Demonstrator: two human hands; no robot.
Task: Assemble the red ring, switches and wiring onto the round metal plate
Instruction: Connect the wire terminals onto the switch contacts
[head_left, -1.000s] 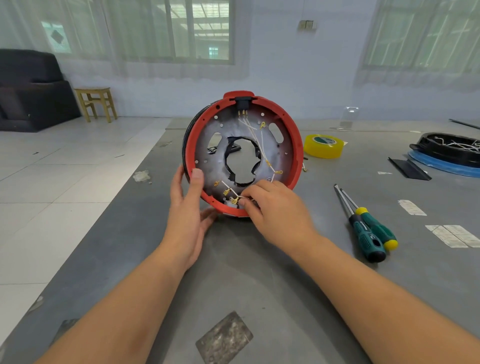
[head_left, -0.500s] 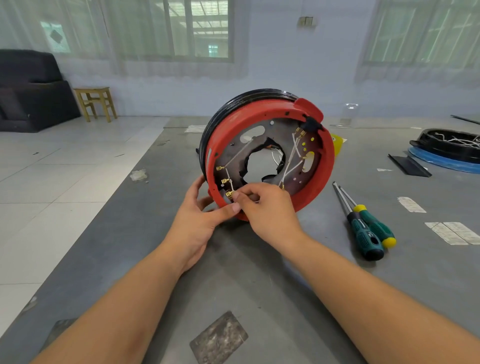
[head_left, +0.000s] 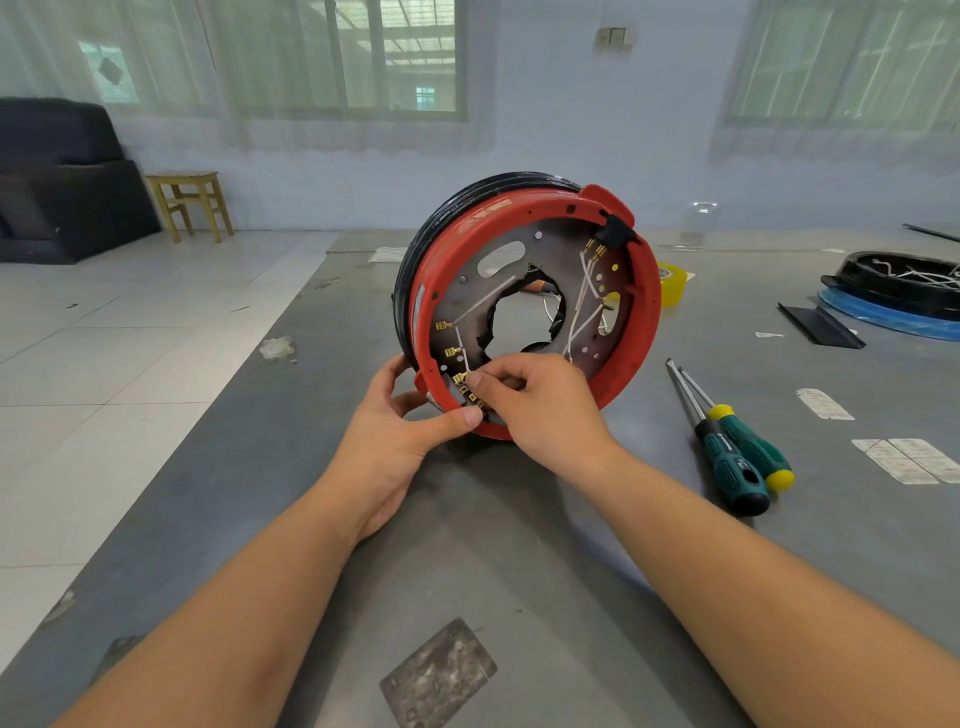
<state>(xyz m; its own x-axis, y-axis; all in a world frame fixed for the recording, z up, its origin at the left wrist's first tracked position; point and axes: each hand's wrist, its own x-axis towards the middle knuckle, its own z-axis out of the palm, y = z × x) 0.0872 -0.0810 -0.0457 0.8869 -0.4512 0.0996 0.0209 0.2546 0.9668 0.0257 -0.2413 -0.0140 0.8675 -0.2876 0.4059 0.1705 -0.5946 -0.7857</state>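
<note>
Hands share the job: the left hand (head_left: 395, 431) grips the red ring (head_left: 644, 312) at seven o'clock, propping the round metal plate (head_left: 467, 291) on edge on the worktop (head_left: 519, 545) so the right hand (head_left: 540, 405) can pinch a brass terminal (head_left: 460, 378).

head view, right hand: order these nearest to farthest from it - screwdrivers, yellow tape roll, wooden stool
From the right hand:
1. Screwdrivers, on the table to its right.
2. Yellow tape roll, behind the red ring.
3. Wooden stool, far left, by the wall.
</note>
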